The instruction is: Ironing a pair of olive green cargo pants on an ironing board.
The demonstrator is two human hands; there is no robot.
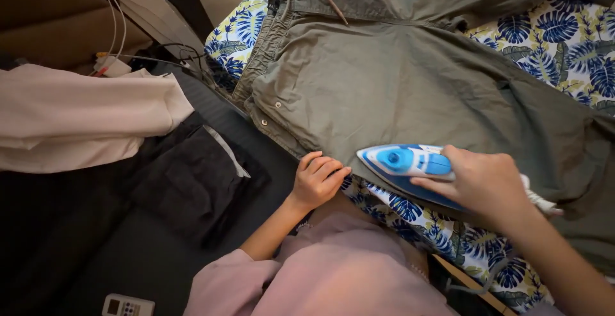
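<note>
The right hand [487, 184] is closed around the blue iron [410, 165] on the green jacket [397, 79] spread over the leaf-patterned board [564, 40], so the left hand [317, 178], its fingers curled on the hem, does best pulling the cloth taut, clear of the tip.

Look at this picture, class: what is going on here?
A person is ironing. Their right hand grips the handle of a blue and white iron, which rests on an olive-green garment spread over a leaf-patterned ironing surface. Their left hand holds down the garment's edge just beside the iron's tip. To the left lie a folded pale cloth, a dark garment and a small remote control.
</note>
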